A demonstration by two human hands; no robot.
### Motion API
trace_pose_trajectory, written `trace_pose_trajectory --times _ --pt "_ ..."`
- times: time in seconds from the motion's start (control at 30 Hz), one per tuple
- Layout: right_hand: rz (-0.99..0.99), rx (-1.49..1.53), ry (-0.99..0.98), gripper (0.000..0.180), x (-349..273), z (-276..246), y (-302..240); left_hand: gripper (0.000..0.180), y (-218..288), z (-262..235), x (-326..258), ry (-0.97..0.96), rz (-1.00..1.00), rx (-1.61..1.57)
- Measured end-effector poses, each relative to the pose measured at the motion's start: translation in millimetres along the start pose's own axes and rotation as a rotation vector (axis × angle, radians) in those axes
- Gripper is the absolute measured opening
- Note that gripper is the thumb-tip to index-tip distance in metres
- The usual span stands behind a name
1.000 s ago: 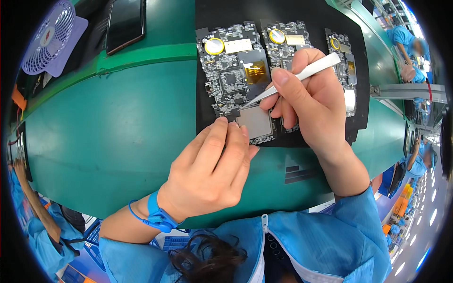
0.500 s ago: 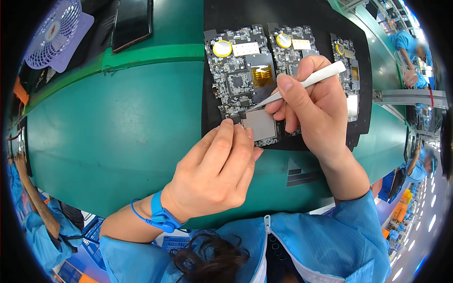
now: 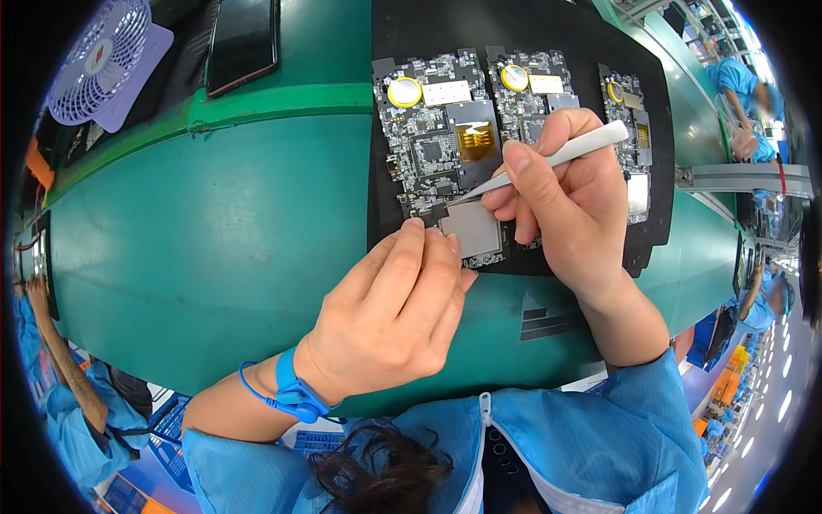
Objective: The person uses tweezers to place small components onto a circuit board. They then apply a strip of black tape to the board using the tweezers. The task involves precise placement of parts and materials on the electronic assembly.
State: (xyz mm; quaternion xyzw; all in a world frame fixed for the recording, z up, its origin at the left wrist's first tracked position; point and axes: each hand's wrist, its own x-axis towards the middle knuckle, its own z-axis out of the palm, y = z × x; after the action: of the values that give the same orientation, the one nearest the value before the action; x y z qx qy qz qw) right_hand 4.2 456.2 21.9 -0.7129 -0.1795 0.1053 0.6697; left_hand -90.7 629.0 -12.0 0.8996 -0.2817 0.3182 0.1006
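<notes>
Three dark circuit boards lie side by side on a black mat (image 3: 402, 26). The left circuit board (image 3: 428, 137) carries a yellow coin cell, an amber flex patch and a grey metal shield (image 3: 469, 230) at its near end. My right hand (image 3: 565, 206) grips white tweezers (image 3: 548, 158) whose tip rests at the shield's far edge. My left hand (image 3: 394, 308) has its fingertips pressed on the board's near left corner beside the shield. A blue wrist strap (image 3: 291, 390) circles my left wrist. The middle board (image 3: 527, 94) is partly hidden by my right hand.
The green conveyor belt (image 3: 214, 231) runs under the mat. A small lilac fan (image 3: 98, 60) and a black phone (image 3: 244, 38) sit at the far left. The third circuit board (image 3: 629, 111) lies to the right. Other people in blue coats work at both edges.
The boards and mat have slid right and slightly nearer in view. Both hands stay on the left board; the tweezers tip remains at the shield.
</notes>
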Motion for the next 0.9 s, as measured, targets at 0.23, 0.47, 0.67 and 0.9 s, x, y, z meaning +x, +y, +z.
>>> trace_pose_trajectory --times 0.23,0.47,0.67,0.9 --pt "0.010 -0.037 0.036 0.018 -0.6 5.0 -4.0 0.032 5.3 4.7 -0.3 0.039 -0.160 -0.096" --pt "-0.360 -0.341 -0.010 0.019 -7.4 -5.8 18.0 0.045 -6.1 -0.8 -0.9 -0.098 -0.213 -0.305" --pt "-0.435 0.007 -0.046 0.023 -6.8 -1.4 22.3 0.050 -13.1 -10.4 2.5 -0.104 -0.252 -0.416" --pt "-0.504 -0.213 -0.119 0.022 -10.3 -2.6 25.8 0.049 -11.7 -8.9 0.0 -0.083 -0.232 -0.377"
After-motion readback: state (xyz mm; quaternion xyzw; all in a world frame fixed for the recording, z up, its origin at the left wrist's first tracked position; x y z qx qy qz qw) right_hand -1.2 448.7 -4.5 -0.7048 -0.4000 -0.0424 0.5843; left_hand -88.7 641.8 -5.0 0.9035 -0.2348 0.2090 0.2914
